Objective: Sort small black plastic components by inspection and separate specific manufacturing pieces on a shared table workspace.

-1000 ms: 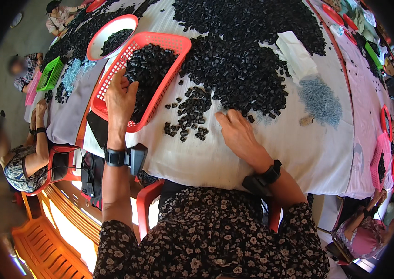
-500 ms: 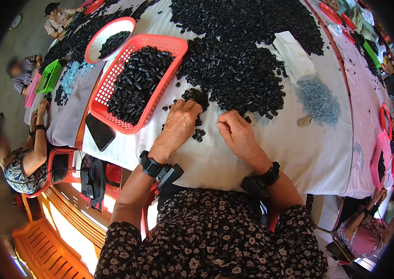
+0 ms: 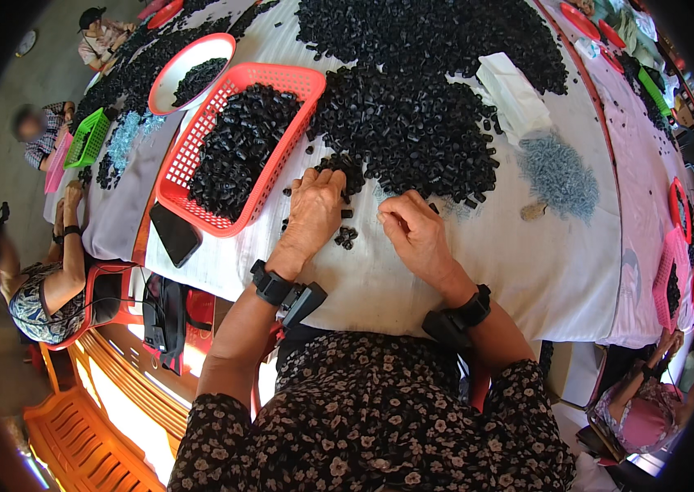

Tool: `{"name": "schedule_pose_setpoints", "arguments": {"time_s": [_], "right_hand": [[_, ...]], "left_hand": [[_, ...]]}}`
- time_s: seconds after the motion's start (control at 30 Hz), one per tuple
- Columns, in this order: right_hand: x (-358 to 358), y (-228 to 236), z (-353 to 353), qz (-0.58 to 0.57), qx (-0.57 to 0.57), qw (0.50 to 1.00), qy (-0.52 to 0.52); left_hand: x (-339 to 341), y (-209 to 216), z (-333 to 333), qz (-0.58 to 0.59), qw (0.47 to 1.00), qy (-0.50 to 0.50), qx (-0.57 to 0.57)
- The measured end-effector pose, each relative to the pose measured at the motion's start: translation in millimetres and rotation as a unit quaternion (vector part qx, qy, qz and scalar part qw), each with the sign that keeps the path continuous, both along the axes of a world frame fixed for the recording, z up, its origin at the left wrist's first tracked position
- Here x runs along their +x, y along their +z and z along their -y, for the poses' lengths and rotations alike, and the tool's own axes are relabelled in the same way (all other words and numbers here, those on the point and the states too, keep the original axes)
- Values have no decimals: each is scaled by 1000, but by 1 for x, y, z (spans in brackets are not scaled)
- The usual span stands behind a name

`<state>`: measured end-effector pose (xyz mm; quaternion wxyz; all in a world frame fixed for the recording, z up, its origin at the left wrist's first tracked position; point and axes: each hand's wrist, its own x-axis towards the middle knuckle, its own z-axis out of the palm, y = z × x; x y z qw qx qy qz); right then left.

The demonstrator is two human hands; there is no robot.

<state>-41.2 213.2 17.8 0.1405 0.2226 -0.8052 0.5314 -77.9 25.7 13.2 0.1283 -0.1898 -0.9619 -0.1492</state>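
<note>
My left hand (image 3: 314, 211) lies palm down on the cloth, fingers curled at the near edge of a small pile of black plastic pieces (image 3: 345, 168); its fingertips are hidden. To its right, my right hand (image 3: 414, 232) is closed in a pinch, thumb against bent fingers, and what it may hold is too small to make out. A large heap of short black tubular pieces (image 3: 412, 123) spreads just beyond both hands. Several loose black pieces (image 3: 346, 238) lie between my hands. Beside my left hand, a red perforated basket (image 3: 269, 193) is full of similar black pieces.
A black phone (image 3: 175, 234) lies left of the basket, near the table edge. Behind it stands a red-rimmed white bowl (image 3: 168, 82). At right are a pile of small clear bluish pieces (image 3: 560, 178) and a folded white cloth or bag (image 3: 515, 97). Other people sit around.
My left hand has shifted slightly left, uncovering more of the small black pile. My right hand keeps nearly the same place and pinched shape.
</note>
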Motion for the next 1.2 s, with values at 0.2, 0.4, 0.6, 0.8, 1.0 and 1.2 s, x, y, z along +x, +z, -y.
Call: {"name": "schedule_pose_setpoints", "arguments": {"time_s": [0.2,0.4,0.6,0.8,1.0,1.2], "right_hand": [[1,-13,2,63,-104,993,6],[0,-10,-3,237,-260,932,92],[2,-1,-3,263,-293,909,136],[2,0,-5,278,-344,888,128],[3,0,-5,284,-342,888,121],[3,4,-3,296,-327,889,119]], "left_hand": [[5,5,9,-10,994,-22,106],[26,26,3,214,800,-64,557],[43,28,-1,312,657,-81,681],[50,32,-7,336,672,-74,656],[51,22,-6,332,675,-33,658],[52,11,-3,305,663,11,684]]}}
